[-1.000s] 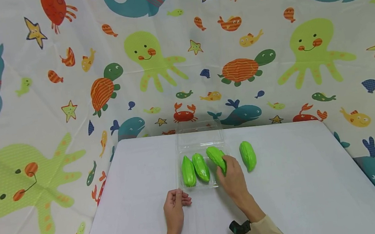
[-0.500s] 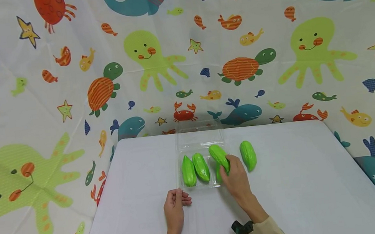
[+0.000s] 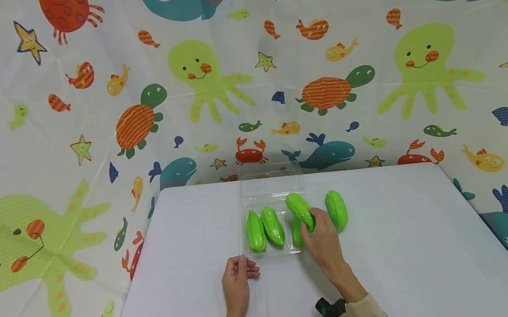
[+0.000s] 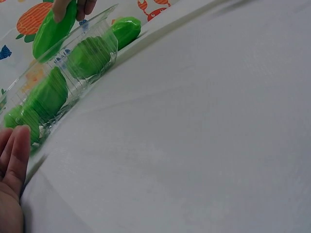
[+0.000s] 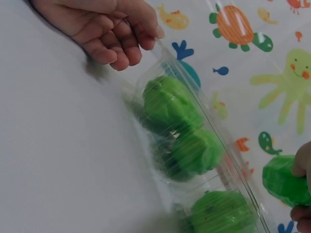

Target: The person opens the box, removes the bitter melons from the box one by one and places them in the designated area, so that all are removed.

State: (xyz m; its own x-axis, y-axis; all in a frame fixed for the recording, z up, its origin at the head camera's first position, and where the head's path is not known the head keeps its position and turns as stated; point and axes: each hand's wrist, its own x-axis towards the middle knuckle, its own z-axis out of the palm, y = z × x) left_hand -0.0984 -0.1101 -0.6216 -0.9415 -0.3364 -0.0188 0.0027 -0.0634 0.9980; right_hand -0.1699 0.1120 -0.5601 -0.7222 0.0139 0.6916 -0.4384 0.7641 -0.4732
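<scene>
A clear plastic clamshell box [image 3: 270,254] lies on the table, its lid [image 3: 270,184] folded back. Two green bitter melons, a left one [image 3: 255,232] and one beside it [image 3: 273,227], lie in its left half. A third bitter melon [image 3: 297,233] sits in the right half, partly hidden. Above it, my right hand [image 3: 325,242] holds another bitter melon [image 3: 298,209] between thumb and fingers, tilted. My left hand [image 3: 236,285] pinches the box's near left corner; the right wrist view shows thumb and finger [image 5: 146,22] at the rim.
One more bitter melon [image 3: 337,211] lies on the table just right of the box. The white tabletop [image 3: 410,245] ends at a printed cloth backdrop [image 3: 269,47] behind the box. A black device [image 3: 330,308] is on the right wrist.
My right hand has moved a little to the right with its bitter melon, uncovering more of the one in the box. My left hand stays at the corner.
</scene>
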